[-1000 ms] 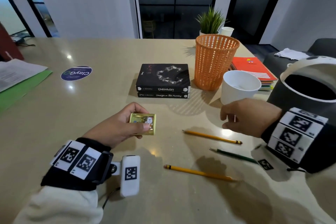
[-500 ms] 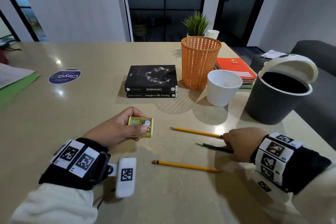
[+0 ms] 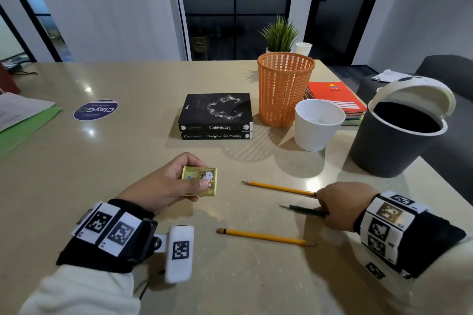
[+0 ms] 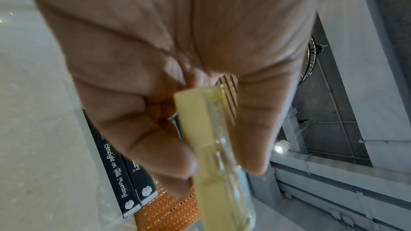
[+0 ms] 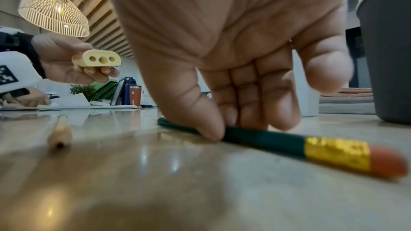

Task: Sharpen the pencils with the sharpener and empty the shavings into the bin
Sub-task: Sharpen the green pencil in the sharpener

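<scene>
My left hand (image 3: 201,174) holds a small yellow sharpener (image 3: 202,181) just above the table; in the right wrist view its face (image 5: 98,59) shows three holes. My right hand (image 3: 323,208) is down on the table, thumb and fingers pinching a green pencil (image 5: 264,137) that lies flat, its eraser end towards the wrist. In the head view the green pencil (image 3: 302,210) lies between two yellow pencils (image 3: 279,188) (image 3: 266,237). A dark grey bin (image 3: 384,153) with its white lid swung open stands at the right table edge.
Behind the pencils stand a white cup (image 3: 316,128) and an orange mesh basket (image 3: 284,89). Two stacked black books (image 3: 216,115) lie behind the sharpener. Notebooks (image 3: 335,97) sit at the back right, papers on a green folder (image 3: 23,120) at the left.
My right hand came down from beside the white cup to the pencils and closed its fingers on the green one. The left hand kept the sharpener where it was.
</scene>
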`<action>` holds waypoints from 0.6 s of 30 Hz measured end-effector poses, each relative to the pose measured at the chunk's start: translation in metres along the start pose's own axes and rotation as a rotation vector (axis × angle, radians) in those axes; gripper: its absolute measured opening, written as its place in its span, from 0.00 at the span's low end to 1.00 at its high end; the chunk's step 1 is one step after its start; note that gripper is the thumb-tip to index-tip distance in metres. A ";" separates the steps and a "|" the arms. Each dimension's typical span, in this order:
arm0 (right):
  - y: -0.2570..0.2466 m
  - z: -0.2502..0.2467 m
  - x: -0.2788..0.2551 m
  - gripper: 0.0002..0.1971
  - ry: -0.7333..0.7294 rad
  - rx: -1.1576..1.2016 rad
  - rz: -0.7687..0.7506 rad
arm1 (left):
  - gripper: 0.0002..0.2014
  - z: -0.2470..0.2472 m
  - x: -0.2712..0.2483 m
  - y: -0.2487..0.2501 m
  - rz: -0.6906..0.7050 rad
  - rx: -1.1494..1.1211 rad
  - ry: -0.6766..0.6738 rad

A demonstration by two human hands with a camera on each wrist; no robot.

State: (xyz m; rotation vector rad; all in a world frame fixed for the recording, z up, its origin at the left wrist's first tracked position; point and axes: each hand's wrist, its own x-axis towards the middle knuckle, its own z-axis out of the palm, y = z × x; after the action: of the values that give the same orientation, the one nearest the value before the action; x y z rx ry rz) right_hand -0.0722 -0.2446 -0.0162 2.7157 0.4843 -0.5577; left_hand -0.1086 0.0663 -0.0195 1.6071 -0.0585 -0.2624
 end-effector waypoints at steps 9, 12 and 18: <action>-0.006 -0.014 -0.026 0.06 0.345 0.155 -0.088 | 0.28 0.003 -0.005 0.001 -0.013 -0.060 0.006; -0.005 -0.023 -0.031 0.05 0.431 0.282 -0.161 | 0.29 0.004 -0.004 0.002 -0.003 -0.081 -0.004; -0.009 -0.031 -0.022 0.06 0.645 0.688 -0.189 | 0.14 0.010 0.001 0.002 -0.001 -0.206 0.088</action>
State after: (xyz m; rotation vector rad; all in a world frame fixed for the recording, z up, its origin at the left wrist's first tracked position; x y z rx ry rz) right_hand -0.0845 -0.2306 0.0177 3.5264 0.8338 0.1903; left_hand -0.1097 0.0562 -0.0174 1.4118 0.0356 -0.1920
